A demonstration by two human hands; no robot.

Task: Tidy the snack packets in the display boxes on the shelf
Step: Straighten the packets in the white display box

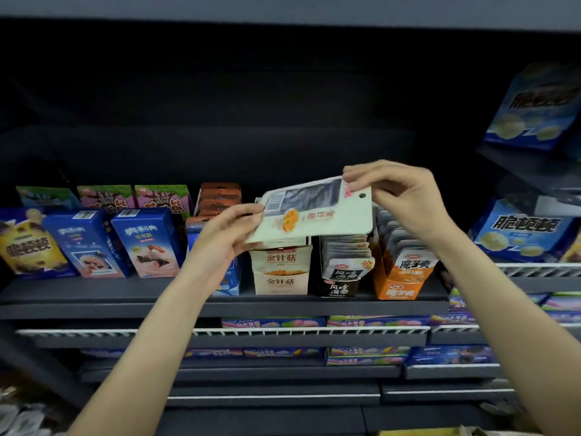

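Above the cream box [280, 272], both hands, left [228, 236] and right [397, 196], are pinching a packet stack [317, 209]; refiling looks unfinished.

Both hands hold a pale snack packet [314, 210] in the air above the cream display box [280, 272], its printed back and barcode turned toward the camera. The left hand [224, 236] pinches the packet's lower left edge, and the right hand [397, 196] pinches its upper right corner near the hang hole. The packet is tilted, right end higher. The cream box stands on the dark shelf [125, 297], with a black display box [342, 275] just beside it on the right, then an orange display box [404, 278], both filled with upright packets. Blue cartons [143, 243] stand on the shelf to the left.
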